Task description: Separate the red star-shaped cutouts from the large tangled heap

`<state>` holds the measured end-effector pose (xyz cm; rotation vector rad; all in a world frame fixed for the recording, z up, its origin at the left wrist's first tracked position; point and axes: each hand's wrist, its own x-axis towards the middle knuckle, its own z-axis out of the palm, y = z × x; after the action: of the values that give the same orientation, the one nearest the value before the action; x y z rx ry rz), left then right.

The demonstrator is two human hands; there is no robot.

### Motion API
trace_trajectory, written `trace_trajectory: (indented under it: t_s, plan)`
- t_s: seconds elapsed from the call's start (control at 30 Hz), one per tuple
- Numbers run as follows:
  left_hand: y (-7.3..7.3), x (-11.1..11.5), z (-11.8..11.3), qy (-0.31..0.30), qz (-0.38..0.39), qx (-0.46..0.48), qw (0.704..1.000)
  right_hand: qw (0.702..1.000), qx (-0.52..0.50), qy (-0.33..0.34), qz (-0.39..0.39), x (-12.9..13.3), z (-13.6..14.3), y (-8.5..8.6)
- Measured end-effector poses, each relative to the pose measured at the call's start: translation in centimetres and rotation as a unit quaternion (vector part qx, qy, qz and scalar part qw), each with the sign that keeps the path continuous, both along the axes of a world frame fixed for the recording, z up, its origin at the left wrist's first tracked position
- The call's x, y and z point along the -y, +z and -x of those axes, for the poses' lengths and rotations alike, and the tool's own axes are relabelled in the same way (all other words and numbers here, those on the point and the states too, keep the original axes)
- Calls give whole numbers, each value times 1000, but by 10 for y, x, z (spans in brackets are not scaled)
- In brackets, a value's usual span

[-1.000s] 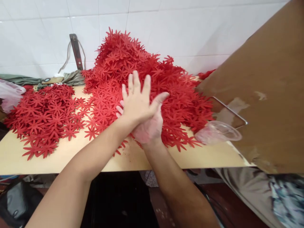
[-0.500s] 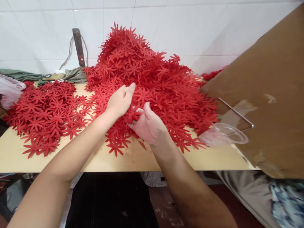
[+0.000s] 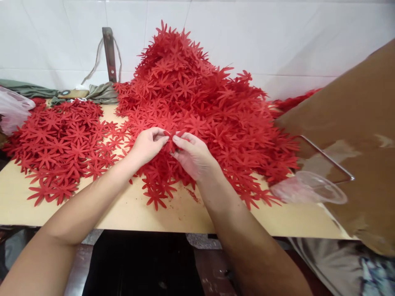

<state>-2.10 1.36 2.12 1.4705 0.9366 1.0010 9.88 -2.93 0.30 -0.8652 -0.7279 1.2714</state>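
Observation:
My left hand (image 3: 150,144) and my right hand (image 3: 191,154) meet in front of a tall heap of red flower-shaped cutouts (image 3: 185,90). Both pinch one red flower cutout (image 3: 171,144) between thumb and fingers. Part of that cutout is covered by my fingertips, and its outline blends with the red ones behind it. Further cutouts from the heap's front edge lie on the table below my hands. To the left is a lower, darker-looking pile of the same red cutouts (image 3: 68,144).
A large cardboard sheet or box (image 3: 358,135) leans in on the right, with a bent metal rod (image 3: 328,156) and a clear plastic container (image 3: 311,188) before it. A white plastic bag (image 3: 15,107), grey-green cloth (image 3: 105,93) and a metal bracket (image 3: 109,53) are at the left and back.
My left hand has come down from the heap to my right hand, and both now pinch a red flower cutout. My right hand has turned and its fingers have closed. The view has shifted slightly.

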Motion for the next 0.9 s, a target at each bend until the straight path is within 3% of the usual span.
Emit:
trace_trajectory:
  t_s: [0.4, 0.63, 0.9]
  plan:
    - [-19, -5, 9, 89, -49, 66, 993, 986, 149, 5, -68, -32, 1, -12]
    - [-25, -3, 6, 88, -75, 65, 991, 990, 91, 94, -51, -22, -11, -9]
    - [-22, 10, 0, 58, -101, 31, 993, 988, 134, 5, -79, -22, -9, -14]
